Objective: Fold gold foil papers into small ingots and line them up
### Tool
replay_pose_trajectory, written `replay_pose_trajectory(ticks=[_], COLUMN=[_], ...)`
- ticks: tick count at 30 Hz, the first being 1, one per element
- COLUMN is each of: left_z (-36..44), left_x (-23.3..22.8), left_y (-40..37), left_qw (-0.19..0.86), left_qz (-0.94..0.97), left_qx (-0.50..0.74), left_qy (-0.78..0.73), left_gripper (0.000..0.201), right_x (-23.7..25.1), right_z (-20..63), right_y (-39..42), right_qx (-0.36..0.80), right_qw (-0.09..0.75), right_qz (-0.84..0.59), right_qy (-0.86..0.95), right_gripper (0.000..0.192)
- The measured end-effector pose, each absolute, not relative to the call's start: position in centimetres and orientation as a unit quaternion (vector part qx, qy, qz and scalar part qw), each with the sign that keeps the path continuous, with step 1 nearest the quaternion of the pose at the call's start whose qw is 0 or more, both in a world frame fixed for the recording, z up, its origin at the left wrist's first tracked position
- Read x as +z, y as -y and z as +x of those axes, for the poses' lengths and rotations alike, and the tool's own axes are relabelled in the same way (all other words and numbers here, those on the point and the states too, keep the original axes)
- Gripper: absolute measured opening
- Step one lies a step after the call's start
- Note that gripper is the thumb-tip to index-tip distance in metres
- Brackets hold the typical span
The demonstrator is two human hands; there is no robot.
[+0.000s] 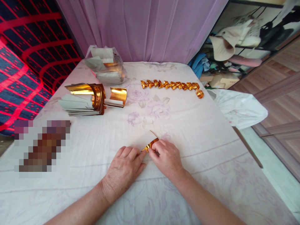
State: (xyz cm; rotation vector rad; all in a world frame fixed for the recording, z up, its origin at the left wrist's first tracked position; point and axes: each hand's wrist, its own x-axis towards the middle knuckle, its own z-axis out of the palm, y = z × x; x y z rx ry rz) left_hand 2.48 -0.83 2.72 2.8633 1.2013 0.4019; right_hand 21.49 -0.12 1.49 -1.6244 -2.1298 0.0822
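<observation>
A sheet of gold foil paper (148, 145) with a white back lies on the table in front of me, partly folded over so a gold strip shows. My right hand (167, 157) pinches the folded edge between thumb and fingers. Beside it, my left hand (125, 164) has its fingers closed together, with the fingertips at the sheet's lower left corner. The hands cover part of the sheet.
A row of folded gold foil pieces (173, 85) lies at the back right. Curled gold foil sheets (97, 100) are stacked at left, before a clear plastic bag (105, 67) of more sheets. The flowered tablecloth (199, 134) covers the table. A white bag (243, 109) hangs beyond its right edge.
</observation>
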Motion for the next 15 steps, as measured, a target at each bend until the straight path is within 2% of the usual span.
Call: replay_pose_trajectory(ticks=[15], left_z=[2.50], left_x=[2.59], left_y=[1.12], left_qw=[0.017], left_qz=[0.910], left_qx=[0.137], left_qy=[-0.390], left_gripper=[0.035], right_x=[1.46], right_z=[21.48], right_y=[0.13], right_qx=[0.036], right_qw=[0.234], right_qz=[-0.589], right_qy=[0.773], right_gripper=[0.023])
